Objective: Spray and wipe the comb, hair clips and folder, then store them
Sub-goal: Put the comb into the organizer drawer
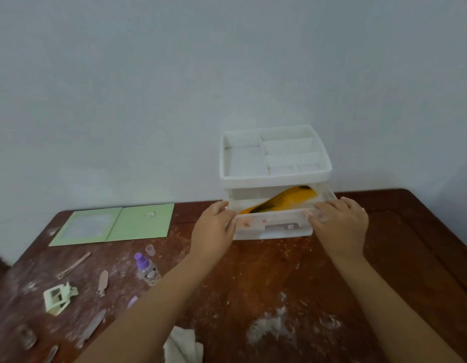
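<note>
A white plastic organizer [275, 179] stands at the back of the wooden counter [279, 271] against the wall, its top tray split into open compartments. Its drawer [274, 226] is pulled partly out, and an orange comb [282, 199] lies slantwise inside it. The left hand [214, 229] holds the drawer's left front corner, its grip curled around the edge, and the right hand [339, 224] holds the right front corner the same way, fingers bent over the rim. To the left, a green folder [114, 224] lies open and flat on the counter. In front of it, a small spray bottle with a purple top [145, 268] lies on its side, its clear cap [150, 249] just beside it. Further left lie several hair clips: a pale green claw clip [59, 297], a long thin clip [73, 265] and a beige one [103, 281]. A white cloth [182, 345] sits near the front edge between the forearms.
</note>
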`<state>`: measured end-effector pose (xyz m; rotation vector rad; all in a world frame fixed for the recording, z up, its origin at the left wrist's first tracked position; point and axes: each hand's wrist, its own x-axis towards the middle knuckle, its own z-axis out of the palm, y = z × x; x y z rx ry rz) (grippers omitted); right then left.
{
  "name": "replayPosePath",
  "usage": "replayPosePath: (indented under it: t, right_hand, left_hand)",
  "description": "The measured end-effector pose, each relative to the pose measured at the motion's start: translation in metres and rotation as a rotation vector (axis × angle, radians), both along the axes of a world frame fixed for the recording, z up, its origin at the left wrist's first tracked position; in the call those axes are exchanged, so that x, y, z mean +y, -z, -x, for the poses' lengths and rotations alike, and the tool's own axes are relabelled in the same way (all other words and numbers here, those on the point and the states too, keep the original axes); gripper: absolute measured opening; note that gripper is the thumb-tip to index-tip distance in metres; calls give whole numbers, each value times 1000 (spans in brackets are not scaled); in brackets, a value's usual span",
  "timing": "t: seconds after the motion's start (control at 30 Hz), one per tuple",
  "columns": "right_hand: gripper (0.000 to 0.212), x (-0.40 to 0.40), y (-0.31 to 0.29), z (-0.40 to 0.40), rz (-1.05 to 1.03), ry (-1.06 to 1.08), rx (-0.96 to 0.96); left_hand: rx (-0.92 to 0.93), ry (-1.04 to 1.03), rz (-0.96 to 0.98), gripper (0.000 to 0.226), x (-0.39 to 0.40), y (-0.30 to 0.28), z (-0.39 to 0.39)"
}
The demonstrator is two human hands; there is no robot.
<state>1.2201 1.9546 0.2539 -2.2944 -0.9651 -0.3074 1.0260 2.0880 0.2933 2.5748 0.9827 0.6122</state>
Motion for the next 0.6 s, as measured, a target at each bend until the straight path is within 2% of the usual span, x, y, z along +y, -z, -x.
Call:
replayPosePath:
  t: [0.07,0.23,0.4,0.5,0.6]
  right_hand:
    - [50,-4,-1,6,-19,9,-45]
    - [55,-6,-19,33,-24,56,-185]
    - [37,-3,3,77,-202,-103,-343]
    - [37,11,19,137,-225,-343,-182]
    - [39,36,30,197,-88,-527,77]
  left_hand:
    - [-17,9,-4,31,-2,3,3]
    - [-40,31,-6,46,-2,8,14]
    - [-86,-18,-16,49,0,31,70]
    - [-84,-56,-11,44,4,62,130]
    - [45,-125,-11,44,10,93,198]
